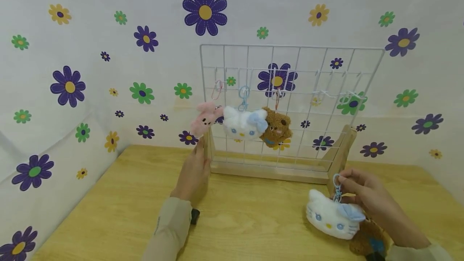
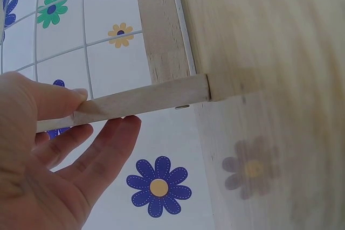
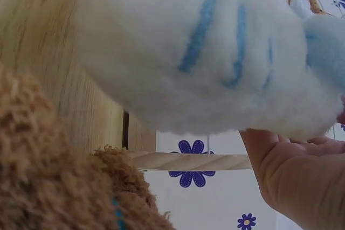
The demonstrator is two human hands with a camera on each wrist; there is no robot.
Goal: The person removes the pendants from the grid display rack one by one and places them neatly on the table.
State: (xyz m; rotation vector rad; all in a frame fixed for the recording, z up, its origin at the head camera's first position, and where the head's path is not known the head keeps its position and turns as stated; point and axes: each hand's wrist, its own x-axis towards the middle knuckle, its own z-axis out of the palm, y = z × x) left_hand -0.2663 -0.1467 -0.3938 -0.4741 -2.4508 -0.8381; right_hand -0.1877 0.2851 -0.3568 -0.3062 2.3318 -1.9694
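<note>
My right hand (image 1: 378, 202) pinches the light-blue ring (image 1: 337, 179) of a white cat plush keychain (image 1: 328, 216), which has a blue bow and a yellow nose. Low over the table at the right, the plush fills much of the right wrist view. Beside and partly behind it is a brown bear plush (image 1: 367, 240) with a blue patch. At the left end of a wire grid rack (image 1: 297, 46), my left hand (image 1: 192, 174) holds the wooden side bar (image 2: 156, 94) of the stand, thumb on one face and fingers on the other.
From the grid's white hooks hang a pink plush (image 1: 207, 119), another white cat plush (image 1: 241, 124) and another brown bear plush (image 1: 278, 127). Several hooks (image 1: 348, 92) at the right carry no plush. The rack stands on a wooden table (image 1: 239, 220) before a flower-patterned backdrop (image 1: 156, 7).
</note>
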